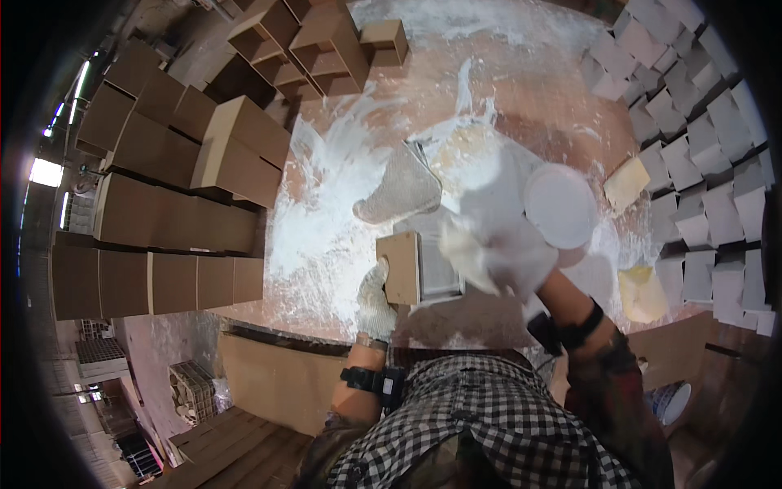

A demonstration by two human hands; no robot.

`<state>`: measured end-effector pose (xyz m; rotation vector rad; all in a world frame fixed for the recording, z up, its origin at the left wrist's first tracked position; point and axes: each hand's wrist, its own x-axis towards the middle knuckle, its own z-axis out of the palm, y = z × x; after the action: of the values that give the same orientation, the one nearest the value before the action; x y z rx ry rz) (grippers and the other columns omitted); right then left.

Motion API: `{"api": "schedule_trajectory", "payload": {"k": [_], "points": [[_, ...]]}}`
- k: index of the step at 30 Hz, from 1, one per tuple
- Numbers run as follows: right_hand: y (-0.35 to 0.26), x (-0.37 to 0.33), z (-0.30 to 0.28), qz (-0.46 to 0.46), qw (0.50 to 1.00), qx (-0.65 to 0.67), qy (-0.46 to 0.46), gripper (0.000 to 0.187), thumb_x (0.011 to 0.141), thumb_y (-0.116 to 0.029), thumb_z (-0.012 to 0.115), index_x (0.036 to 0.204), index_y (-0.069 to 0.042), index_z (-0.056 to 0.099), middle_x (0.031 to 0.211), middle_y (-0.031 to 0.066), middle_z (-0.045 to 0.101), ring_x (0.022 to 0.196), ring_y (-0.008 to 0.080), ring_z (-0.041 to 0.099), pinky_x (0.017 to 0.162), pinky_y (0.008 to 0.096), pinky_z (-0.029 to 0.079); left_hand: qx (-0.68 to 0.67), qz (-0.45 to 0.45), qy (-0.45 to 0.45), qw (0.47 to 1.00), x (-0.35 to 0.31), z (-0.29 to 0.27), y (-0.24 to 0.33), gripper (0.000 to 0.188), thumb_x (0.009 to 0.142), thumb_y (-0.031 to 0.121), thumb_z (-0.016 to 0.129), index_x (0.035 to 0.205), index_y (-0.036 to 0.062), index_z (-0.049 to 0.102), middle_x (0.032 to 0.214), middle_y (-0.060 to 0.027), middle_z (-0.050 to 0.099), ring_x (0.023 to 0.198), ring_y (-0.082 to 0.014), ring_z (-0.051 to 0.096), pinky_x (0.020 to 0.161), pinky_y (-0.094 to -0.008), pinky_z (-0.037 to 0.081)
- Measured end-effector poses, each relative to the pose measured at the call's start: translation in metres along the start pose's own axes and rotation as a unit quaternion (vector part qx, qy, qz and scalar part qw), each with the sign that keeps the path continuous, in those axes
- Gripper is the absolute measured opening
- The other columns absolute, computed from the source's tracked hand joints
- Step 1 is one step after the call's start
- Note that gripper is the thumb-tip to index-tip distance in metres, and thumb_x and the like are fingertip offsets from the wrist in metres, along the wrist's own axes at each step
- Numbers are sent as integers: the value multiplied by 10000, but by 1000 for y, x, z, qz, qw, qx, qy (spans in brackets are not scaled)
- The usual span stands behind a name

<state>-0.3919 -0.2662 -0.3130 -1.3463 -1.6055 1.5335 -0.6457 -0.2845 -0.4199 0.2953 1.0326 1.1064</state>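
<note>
My left hand, in a pale knitted glove, grips the left side of a small brown box. The box has a whitish inside and rests at the near part of the work table. To its right, my right hand is smeared by motion. Something pale and blurred shows at its fingers; I cannot tell what it is or whether it is held. Just beyond the box lies a grey, rough-textured piece, perhaps cloth. A round white lid or tub sits beyond my right hand.
White smears cover much of the reddish table. Brown open boxes are stacked along the left, with more at the far left. White boxes pile up on the right. Two yellowish blocks lie near them. A bucket stands low at right.
</note>
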Motion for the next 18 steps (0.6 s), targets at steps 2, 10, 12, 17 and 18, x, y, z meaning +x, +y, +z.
{"api": "schedule_trajectory", "payload": {"k": [2,10,12,17,18], "points": [[20,29,0,-251,940,-204,107,228,867,-119,593,1055,-9,662,1008,139,682,850,253,656,768,356,513,1,-10,-13,1000,7,6,-8,286,921,284,651,1085,49,651,998,-42,671,855,-146,654,746,-298,561],[34,-36,80,-267,885,-373,76,295,663,-108,661,957,-127,674,978,57,660,804,239,634,687,371,504,28,10,4,1000,12,-8,-11,353,908,325,661,1121,45,635,1037,-48,667,894,-165,648,791,-333,556],[60,-58,74,-222,894,-386,52,334,645,-101,667,978,-135,672,984,60,657,798,249,631,678,379,498,8,-14,-13,1000,3,5,5,393,917,325,650,1161,19,606,1055,-66,660,932,-177,645,816,-326,552],[27,-62,54,-153,904,-344,204,468,602,-61,648,1065,-131,643,1061,75,650,878,284,628,729,396,502,15,-22,7,1000,15,-12,1,343,909,294,663,1131,34,626,1029,-66,668,911,-180,657,802,-341,562],[23,-56,61,-146,902,-347,212,468,602,-61,648,1065,-131,643,1061,75,650,878,284,628,729,396,502,21,-28,-16,999,13,-7,5,338,910,284,662,1133,33,626,1028,-68,667,909,-180,659,795,-336,564]]}}
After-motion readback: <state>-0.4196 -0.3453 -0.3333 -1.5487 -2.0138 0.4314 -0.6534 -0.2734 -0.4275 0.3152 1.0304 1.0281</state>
